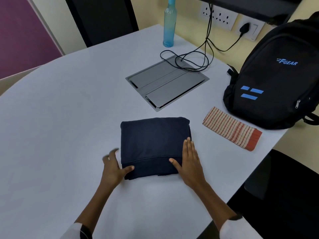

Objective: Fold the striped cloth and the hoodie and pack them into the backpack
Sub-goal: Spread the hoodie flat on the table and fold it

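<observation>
A navy hoodie lies folded into a compact square on the white table, near its middle. My left hand is at the hoodie's left near corner, thumb touching the hem, fingers spread and blurred. My right hand lies flat on the hoodie's right near part, fingers straight. A striped cloth, cream with red stripes, lies folded into a long strip to the right. The black backpack stands upright behind it at the right edge, its zips shut as far as I can see.
A grey cable hatch is set in the white table beyond the hoodie, with black cables running up to wall sockets. A blue bottle stands at the far edge. A dark chair sits at the right.
</observation>
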